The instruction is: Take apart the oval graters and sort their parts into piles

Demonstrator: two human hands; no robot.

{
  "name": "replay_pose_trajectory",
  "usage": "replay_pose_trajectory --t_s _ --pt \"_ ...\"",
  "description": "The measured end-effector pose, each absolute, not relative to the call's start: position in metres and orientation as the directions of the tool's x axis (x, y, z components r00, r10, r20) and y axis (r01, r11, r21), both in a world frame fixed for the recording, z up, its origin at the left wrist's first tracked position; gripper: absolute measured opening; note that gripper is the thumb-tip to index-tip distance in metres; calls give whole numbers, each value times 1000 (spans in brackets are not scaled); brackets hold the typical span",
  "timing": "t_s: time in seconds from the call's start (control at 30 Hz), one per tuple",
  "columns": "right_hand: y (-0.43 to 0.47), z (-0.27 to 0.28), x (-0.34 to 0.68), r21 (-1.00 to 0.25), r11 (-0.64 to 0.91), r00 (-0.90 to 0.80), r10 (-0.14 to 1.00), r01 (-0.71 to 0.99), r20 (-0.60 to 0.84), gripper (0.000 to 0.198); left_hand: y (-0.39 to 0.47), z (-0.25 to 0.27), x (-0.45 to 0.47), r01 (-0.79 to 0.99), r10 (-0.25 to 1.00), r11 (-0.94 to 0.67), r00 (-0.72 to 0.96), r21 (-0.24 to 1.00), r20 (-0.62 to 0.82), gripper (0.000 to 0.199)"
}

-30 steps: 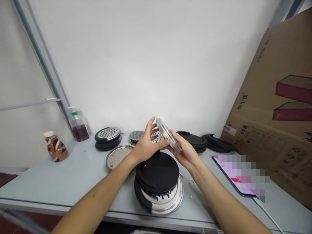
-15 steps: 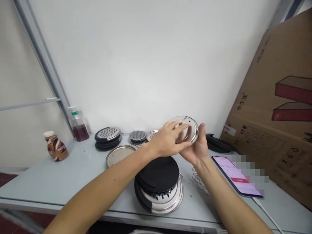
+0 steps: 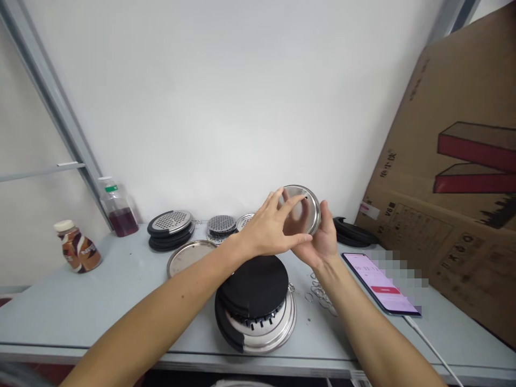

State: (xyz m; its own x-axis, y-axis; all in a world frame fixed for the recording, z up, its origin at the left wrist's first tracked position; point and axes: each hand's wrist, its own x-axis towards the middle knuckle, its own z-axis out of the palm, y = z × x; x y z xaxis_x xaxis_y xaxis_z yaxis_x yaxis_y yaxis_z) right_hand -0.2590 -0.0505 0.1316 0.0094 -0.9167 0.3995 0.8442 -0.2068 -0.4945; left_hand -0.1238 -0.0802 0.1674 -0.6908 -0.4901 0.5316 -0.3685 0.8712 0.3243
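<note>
The pale grey table (image 3: 133,290) bears two bottles (image 3: 80,250), stacks of discs (image 3: 258,285), small rings (image 3: 320,294) and a phone (image 3: 368,274).

I face a plain white wall (image 3: 226,107) in soft, even light. My pale blue-grey table (image 3: 113,301) runs along it; a grey metal post (image 3: 57,102) slants at left, above dark red floor (image 3: 50,370).

One lid (image 3: 311,215) is resting in the right hand (image 3: 325,242); one phone (image 3: 377,277) and one box (image 3: 403,183) are sitting right of that hand, rings (image 3: 323,302) too jumbled to count lying below it. Two bottles (image 3: 123,219) are standing left of the left hand (image 3: 264,230).
</note>
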Motion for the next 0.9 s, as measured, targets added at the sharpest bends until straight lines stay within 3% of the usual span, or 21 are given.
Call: replay_pose_trajectory --t_s 0.17,0.5,0.57,0.63,0.73,0.8,0.9 --pt "-49 131 -262 -504 -228 20 -898 833 439 30 -77 173 -123 -329 -492 866 -698 377 521 80" --pt "-52 127 -268 -509 -221 20 -905 832 425 32 -82 174 -118 -191 -336 936 -728 294 598 72" --pt "-52 128 -267 -480 -188 26 -914 857 405 31 -89 172 -118 -131 -313 938 -713 320 627 68" --pt "-53 129 -267 -463 -147 41 -927 874 372 35 -98 172 -117 -64 -351 905 -671 420 653 59" --pt "-58 125 -270 -485 -73 89 -949 871 302 50 -119 172 -112 80 -610 668 -511 740 606 46" --pt "-63 121 -270 -494 -35 105 -962 869 252 60 -136 172 -104 247 -810 341 -413 907 417 50" --pt "-70 113 -266 -482 -2 102 -976 876 190 68 -161 166 -88 439 -888 -139 -453 888 85 64"
